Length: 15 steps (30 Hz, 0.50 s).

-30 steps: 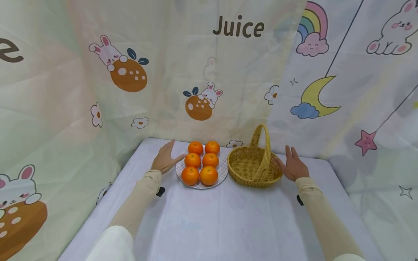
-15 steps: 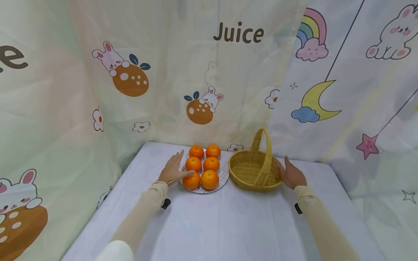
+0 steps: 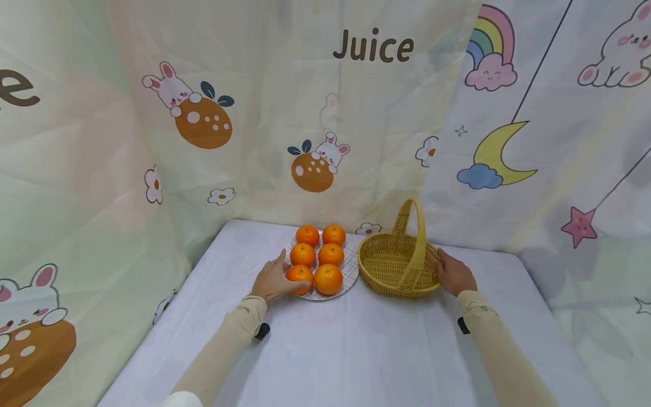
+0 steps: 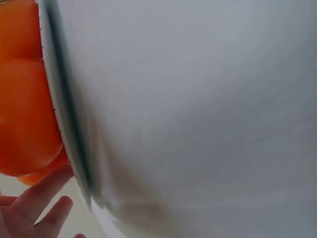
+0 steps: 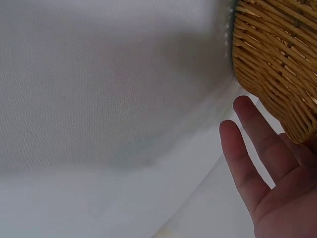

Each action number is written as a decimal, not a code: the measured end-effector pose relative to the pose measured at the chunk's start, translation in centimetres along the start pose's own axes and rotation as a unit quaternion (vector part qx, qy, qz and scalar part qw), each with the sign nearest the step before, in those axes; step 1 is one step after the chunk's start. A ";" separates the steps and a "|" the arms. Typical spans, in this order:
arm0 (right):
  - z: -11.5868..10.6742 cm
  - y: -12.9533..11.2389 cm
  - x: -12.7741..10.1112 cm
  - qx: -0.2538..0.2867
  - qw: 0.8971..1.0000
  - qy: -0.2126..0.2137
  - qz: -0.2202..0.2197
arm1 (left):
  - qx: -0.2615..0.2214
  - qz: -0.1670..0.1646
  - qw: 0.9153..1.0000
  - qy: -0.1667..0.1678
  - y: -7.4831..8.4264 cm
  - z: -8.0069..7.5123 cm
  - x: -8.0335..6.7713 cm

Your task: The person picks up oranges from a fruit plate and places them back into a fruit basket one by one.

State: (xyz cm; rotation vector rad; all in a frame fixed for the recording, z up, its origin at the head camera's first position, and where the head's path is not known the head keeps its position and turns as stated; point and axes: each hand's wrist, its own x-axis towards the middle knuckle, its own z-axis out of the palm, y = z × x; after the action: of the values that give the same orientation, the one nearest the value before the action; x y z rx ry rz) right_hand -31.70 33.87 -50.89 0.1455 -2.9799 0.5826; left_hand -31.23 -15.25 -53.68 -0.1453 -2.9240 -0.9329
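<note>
A white checked plate [image 3: 351, 271] holds several oranges in two rows. My left hand [image 3: 273, 281] is at the plate's near left edge, thumb and fingers curled round the front-left orange [image 3: 299, 272]. In the left wrist view that orange [image 4: 25, 119] fills the left side above the plate rim [image 4: 59, 109], with my fingers [image 4: 42, 191] touching it from below. A wicker basket [image 3: 396, 284] with an upright handle stands just right of the plate. My right hand [image 3: 452, 274] rests against its right wall; the right wrist view shows straight fingers [image 5: 252, 144] beside the basket [image 5: 277, 54].
Everything sits on a table with a white cloth [image 3: 356, 350]. Printed cartoon curtains [image 3: 376, 113] hang close behind and on both sides. The basket looks to have nothing in it.
My left hand slid from beside the plate's far left onto the front-left orange and closed on it. My right hand moved in against the basket's side.
</note>
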 end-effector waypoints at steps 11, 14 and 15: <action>-0.1 -0.1 0.7 0.010 1.000 -0.001 0.014 | -0.028 0.021 0.998 0.050 -0.5 1.6 -1.0; -0.2 -0.2 0.6 0.015 1.000 -0.005 0.014 | -0.049 0.020 0.997 0.048 -0.6 1.8 -1.1; -0.2 -0.2 0.5 0.016 1.000 -0.006 0.014 | -0.056 0.019 0.997 0.046 -0.6 1.8 -1.1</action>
State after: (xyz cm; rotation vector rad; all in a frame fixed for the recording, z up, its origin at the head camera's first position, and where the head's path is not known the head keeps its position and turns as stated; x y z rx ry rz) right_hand -32.16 33.73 -50.56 0.1104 -2.9903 0.6356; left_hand -30.24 -14.79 -55.57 -0.1586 -2.7766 -1.0687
